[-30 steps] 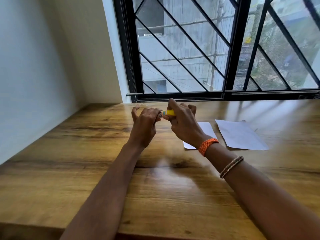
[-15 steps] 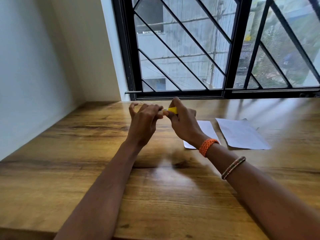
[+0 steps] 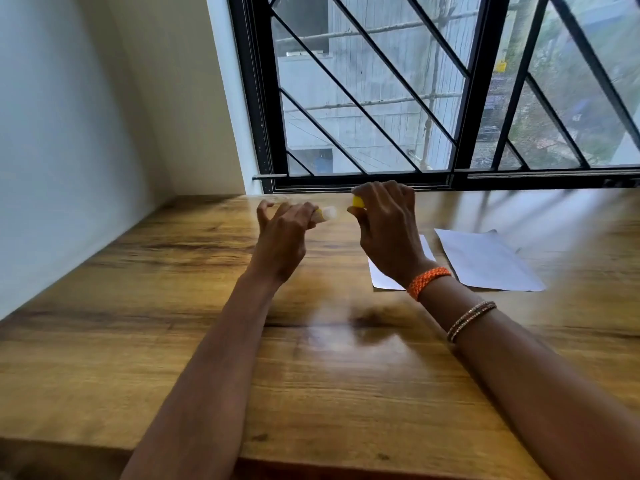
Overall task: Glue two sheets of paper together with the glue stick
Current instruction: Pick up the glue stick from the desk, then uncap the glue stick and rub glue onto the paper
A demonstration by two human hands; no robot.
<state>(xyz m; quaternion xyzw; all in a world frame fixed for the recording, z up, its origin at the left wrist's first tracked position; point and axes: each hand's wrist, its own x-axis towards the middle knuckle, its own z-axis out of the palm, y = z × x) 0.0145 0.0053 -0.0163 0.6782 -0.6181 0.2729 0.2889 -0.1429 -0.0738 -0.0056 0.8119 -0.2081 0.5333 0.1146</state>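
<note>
While our left hand [image 3: 284, 237] pinches the glue stick [image 3: 325, 213], white tip bare, our right hand [image 3: 388, 233] grips its yellow cap [image 3: 357, 201] just beside it, above the table [image 3: 138, 323].

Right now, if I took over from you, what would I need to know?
Left hand: pinching the glue stick, glue tip bare.
Right hand: holding the yellow cap, clear of the stick.
Two sheets of paper lie flat side by side on the table, right of the hands; one is partly hidden behind the right hand.
Done: cap off.
Left: spread glue on one sheet, press the other on.
</note>
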